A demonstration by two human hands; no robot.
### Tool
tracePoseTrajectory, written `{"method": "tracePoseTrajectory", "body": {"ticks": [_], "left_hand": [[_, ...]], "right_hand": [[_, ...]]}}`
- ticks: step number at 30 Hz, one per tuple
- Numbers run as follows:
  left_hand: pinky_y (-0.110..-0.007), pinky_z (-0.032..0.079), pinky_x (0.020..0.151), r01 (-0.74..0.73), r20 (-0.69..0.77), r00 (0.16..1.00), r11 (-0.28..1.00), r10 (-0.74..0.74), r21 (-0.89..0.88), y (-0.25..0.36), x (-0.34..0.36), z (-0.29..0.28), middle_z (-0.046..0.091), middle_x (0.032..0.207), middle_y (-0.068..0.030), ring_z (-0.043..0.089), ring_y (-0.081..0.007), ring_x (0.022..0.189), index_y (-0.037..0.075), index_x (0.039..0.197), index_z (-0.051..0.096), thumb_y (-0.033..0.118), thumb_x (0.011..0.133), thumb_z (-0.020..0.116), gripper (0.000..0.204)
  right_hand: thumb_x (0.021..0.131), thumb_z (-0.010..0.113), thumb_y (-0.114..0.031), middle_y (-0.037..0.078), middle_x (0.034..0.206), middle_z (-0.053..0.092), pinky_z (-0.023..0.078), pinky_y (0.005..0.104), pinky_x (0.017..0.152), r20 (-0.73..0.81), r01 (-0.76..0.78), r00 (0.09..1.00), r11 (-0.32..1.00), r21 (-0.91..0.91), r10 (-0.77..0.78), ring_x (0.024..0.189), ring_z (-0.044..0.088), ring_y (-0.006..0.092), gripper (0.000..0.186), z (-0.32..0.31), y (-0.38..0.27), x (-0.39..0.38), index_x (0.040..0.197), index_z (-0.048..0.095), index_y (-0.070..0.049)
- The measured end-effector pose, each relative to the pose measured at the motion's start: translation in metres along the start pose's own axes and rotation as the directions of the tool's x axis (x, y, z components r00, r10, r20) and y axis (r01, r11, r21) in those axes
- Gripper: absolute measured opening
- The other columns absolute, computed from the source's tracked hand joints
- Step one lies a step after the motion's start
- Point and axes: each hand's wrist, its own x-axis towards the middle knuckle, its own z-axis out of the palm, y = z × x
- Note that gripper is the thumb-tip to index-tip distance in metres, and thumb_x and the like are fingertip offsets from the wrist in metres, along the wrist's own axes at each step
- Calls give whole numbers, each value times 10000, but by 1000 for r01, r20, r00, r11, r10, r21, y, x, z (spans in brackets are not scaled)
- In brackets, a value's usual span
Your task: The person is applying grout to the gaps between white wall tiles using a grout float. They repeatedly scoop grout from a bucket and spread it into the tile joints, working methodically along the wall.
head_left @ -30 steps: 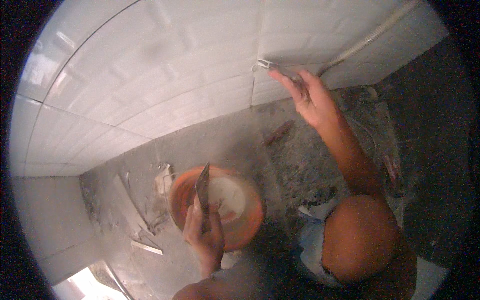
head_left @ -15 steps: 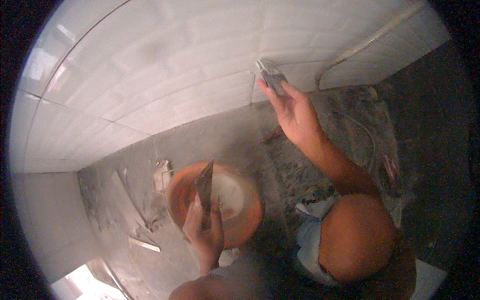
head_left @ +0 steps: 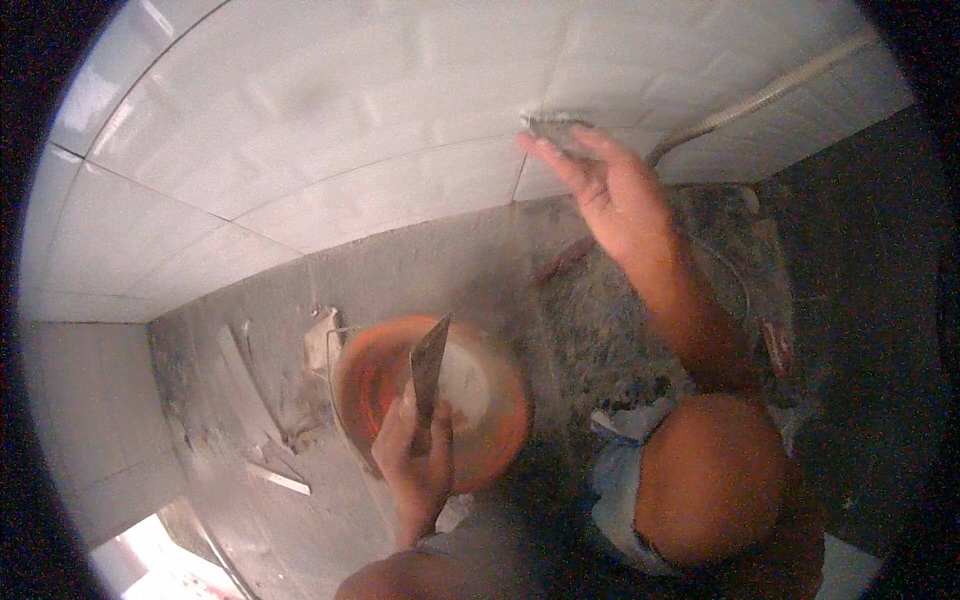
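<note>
My left hand [head_left: 412, 462] is closed around a dark putty knife [head_left: 428, 362], its blade pointing up over an orange bucket [head_left: 512, 425]. White paste [head_left: 468, 385] lies inside the bucket. Up at the white tiled wall [head_left: 380, 90], the fingers of my right hand [head_left: 628, 210] grip a flat grey scraper [head_left: 562, 134] smeared with white. Its edge meets or nearly meets the wall where two tile joints cross. Motion blur hides the exact contact.
A ribbed hose [head_left: 760, 95] runs along the lower wall at the right. Long offcut strips [head_left: 255, 385] and a white piece [head_left: 278, 480] lie on the dusty grey floor left of the bucket. My bare knee [head_left: 712, 480] is at the lower right.
My right hand has shifted slightly right along the wall, and its scraper has tilted from steep to nearly level. The left hand still holds its putty knife over the bucket.
</note>
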Motion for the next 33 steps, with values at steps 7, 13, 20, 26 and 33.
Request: {"method": "tracePoseTrajectory", "body": {"ticks": [7, 13, 20, 26, 33], "left_hand": [[-337, 537, 737, -2, -33, 999, 998, 0, -56, -5, -3, -1, 696, 895, -124, 696, -229, 828, -12, 1190, 681, 36, 912, 711, 284], [-335, 543, 751, 69, 31, 997, 996, -68, -50, 5, 0, 2, 702, 913, -128, 700, -226, 843, -18, 1214, 674, 38, 913, 714, 309], [-333, 536, 767, 36, -5, 999, 997, -37, -74, -4, 0, 0, 701, 919, -130, 695, -226, 846, -21, 1199, 672, 36, 920, 704, 286], [-347, 515, 956, 227, 85, 972, 964, -217, -136, -8, -3, -2, 716, 1181, -153, 664, -232, 1061, -54, 1218, 666, 50, 921, 740, 323], [-357, 516, 900, 385, 7, 920, 898, -393, -212, -10, -10, -15, 713, 1136, -159, 667, -233, 1047, -35, 1206, 667, 86, 950, 689, 284]], "right_hand": [[1032, 446, -60, 370, 1433, 466, 456, 426, 1179, -27, 57, 998, 996, 66, -55, 1356, 492, 455, 459, -8, -60, -5, 1363, 354, 245], [1029, 488, -54, 340, 1393, 529, 455, 387, 1168, 86, -59, 994, 985, -161, 73, 1300, 557, 420, 408, -5, 12, -14, 1340, 429, 202], [1045, 566, -145, 154, 1260, 690, 554, 337, 1012, 18, -20, 1000, 979, -202, 24, 1152, 678, 334, 320, -14, 31, -1, 1299, 575, 50], [1003, 655, -205, 106, 1107, 732, 626, 329, 766, -394, -184, 885, 963, 197, 250, 979, 749, 224, 356, 16, 43, -49, 1275, 604, 20], [955, 721, -132, 55, 1103, 742, 533, 273, 733, -553, -99, 820, 989, 112, 145, 859, 715, 175, 329, 30, 92, -49, 1256, 675, -7]]}}
